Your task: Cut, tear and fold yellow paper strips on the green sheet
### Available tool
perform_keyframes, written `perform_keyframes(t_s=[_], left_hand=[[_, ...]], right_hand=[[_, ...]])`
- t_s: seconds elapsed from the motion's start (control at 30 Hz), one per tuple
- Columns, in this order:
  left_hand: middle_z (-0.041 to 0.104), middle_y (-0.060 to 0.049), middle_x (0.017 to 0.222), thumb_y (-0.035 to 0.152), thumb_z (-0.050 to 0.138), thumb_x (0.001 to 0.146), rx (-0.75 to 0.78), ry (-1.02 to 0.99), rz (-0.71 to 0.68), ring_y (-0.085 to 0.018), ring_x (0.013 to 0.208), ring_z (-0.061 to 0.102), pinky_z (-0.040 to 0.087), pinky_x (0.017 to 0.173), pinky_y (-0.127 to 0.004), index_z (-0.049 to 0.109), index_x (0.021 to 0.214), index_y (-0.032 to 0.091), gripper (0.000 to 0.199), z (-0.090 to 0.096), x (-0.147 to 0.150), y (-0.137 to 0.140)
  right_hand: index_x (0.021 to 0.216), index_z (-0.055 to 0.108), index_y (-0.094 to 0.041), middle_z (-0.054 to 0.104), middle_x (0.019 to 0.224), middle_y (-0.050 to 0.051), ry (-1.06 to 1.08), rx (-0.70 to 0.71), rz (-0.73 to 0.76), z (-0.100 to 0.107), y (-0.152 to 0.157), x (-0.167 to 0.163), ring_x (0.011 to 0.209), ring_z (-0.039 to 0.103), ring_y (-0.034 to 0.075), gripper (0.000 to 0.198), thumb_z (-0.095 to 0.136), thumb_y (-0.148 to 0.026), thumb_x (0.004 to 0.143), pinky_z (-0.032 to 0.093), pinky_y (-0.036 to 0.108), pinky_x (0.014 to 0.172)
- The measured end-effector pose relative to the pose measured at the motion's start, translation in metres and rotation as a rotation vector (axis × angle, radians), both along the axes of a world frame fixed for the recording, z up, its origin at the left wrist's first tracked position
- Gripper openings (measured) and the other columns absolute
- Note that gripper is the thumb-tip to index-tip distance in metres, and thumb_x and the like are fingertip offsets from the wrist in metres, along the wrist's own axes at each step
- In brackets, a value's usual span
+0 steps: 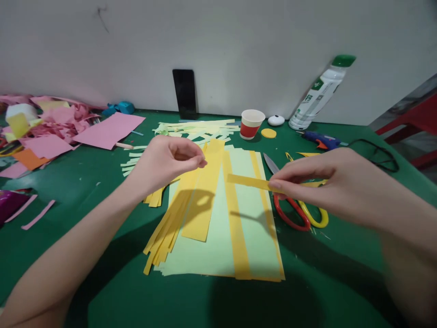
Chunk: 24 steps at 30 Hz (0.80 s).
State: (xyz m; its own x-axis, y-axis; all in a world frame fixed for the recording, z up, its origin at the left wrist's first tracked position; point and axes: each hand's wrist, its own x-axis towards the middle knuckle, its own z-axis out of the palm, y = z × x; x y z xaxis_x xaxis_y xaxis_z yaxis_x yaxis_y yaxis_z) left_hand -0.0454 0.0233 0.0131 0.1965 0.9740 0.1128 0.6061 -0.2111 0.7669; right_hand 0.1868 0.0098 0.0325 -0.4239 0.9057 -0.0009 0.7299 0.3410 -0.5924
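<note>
Green table (85,182): cup (250,129) upright, capped bottle (317,98) leaning; right hand (317,177) pinches strip (249,181).

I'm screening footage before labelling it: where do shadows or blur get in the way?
In the head view, the left hand shadows the wide yellow paper strip; there too, the right hand and its narrow yellow strip shade the pale green paper; same view, the right forearm looks blurred along its underside.

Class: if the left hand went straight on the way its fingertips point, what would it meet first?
The left hand would probably meet the free end of the narrow yellow strip that the right hand holds pinched. Depth is unclear, so it might pass above or below it.
</note>
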Motion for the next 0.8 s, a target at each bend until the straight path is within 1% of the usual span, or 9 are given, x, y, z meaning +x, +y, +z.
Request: perform_keyframes(t_s=[0.03,0.13,0.17,0.23,0.33,0.4,0.53,0.7,0.8], left_hand=[[0.069,-0.001,0.075,0.026,0.057,0.074,0.007,-0.054,-0.026,-0.011,0.071,0.064,0.049,0.063,-0.016,0.064,0.076,0.015,0.013,-0.001,0.003,-0.002],[0.068,-0.001,0.089,0.027,0.055,0.078,-0.023,-0.122,-0.197,-0.012,0.080,0.063,0.050,0.071,-0.018,0.064,0.086,0.016,0.017,-0.004,0.016,-0.012],[0.068,-0.001,0.089,0.027,0.056,0.077,-0.038,-0.114,-0.244,-0.012,0.080,0.063,0.049,0.071,-0.018,0.064,0.087,0.016,0.017,-0.006,0.021,-0.017],[0.069,0.001,0.083,0.025,0.056,0.078,-0.004,-0.066,-0.292,-0.010,0.074,0.063,0.049,0.067,-0.017,0.065,0.084,0.016,0.014,-0.010,0.027,-0.023],[0.069,0.002,0.075,0.019,0.054,0.079,0.108,0.006,-0.289,-0.008,0.065,0.062,0.047,0.063,-0.015,0.066,0.079,0.016,0.012,-0.014,0.029,-0.027],[0.069,0.002,0.074,0.017,0.054,0.079,0.168,0.043,-0.278,-0.007,0.065,0.062,0.046,0.062,-0.015,0.066,0.078,0.015,0.012,-0.015,0.027,-0.026],[0.069,0.001,0.074,0.016,0.053,0.080,0.311,0.117,-0.285,-0.007,0.063,0.061,0.044,0.058,-0.015,0.065,0.080,0.014,0.012,-0.017,0.026,-0.026],[0.066,0.001,0.064,0.014,0.054,0.078,0.555,0.167,-0.291,-0.008,0.055,0.058,0.041,0.049,-0.017,0.064,0.073,0.013,0.011,-0.025,0.028,-0.028],[0.064,0.001,0.059,0.011,0.054,0.075,0.598,0.197,-0.251,-0.007,0.050,0.055,0.038,0.045,-0.016,0.063,0.070,0.012,0.010,-0.026,0.029,-0.028]], right_hand=[[0.064,0.066,-0.020,0.066,0.065,0.002,0.006,-0.004,0.015,0.000,0.000,-0.002,0.057,0.056,0.014,0.020,0.055,-0.032,0.074,0.041,0.024,0.050],[0.067,0.065,-0.019,0.066,0.065,0.001,0.006,-0.016,0.084,-0.004,-0.003,-0.013,0.058,0.056,0.012,0.021,0.050,-0.028,0.079,0.041,0.023,0.053],[0.067,0.064,-0.018,0.066,0.065,0.001,0.004,-0.012,0.110,-0.006,-0.005,-0.018,0.057,0.056,0.012,0.022,0.049,-0.026,0.080,0.040,0.022,0.053],[0.069,0.064,-0.017,0.066,0.065,0.001,-0.006,0.026,0.142,-0.010,-0.008,-0.024,0.057,0.056,0.011,0.022,0.046,-0.023,0.081,0.040,0.022,0.053],[0.073,0.064,-0.016,0.066,0.068,0.002,-0.025,0.107,0.151,-0.015,-0.011,-0.029,0.061,0.057,0.012,0.020,0.047,-0.019,0.080,0.040,0.022,0.056],[0.074,0.065,-0.015,0.066,0.069,0.003,-0.041,0.168,0.137,-0.018,-0.012,-0.029,0.061,0.057,0.012,0.020,0.046,-0.017,0.080,0.040,0.023,0.056],[0.074,0.065,-0.013,0.065,0.066,0.003,-0.098,0.269,0.159,-0.026,-0.015,-0.030,0.058,0.056,0.013,0.024,0.043,-0.014,0.081,0.039,0.024,0.054],[0.061,0.063,-0.014,0.062,0.055,0.000,-0.003,0.507,0.125,-0.041,-0.018,-0.033,0.048,0.051,0.010,0.020,0.050,-0.011,0.076,0.034,0.022,0.047],[0.057,0.062,-0.014,0.061,0.053,-0.001,0.030,0.565,0.107,-0.044,-0.018,-0.035,0.046,0.049,0.008,0.019,0.053,-0.010,0.074,0.033,0.022,0.045]])
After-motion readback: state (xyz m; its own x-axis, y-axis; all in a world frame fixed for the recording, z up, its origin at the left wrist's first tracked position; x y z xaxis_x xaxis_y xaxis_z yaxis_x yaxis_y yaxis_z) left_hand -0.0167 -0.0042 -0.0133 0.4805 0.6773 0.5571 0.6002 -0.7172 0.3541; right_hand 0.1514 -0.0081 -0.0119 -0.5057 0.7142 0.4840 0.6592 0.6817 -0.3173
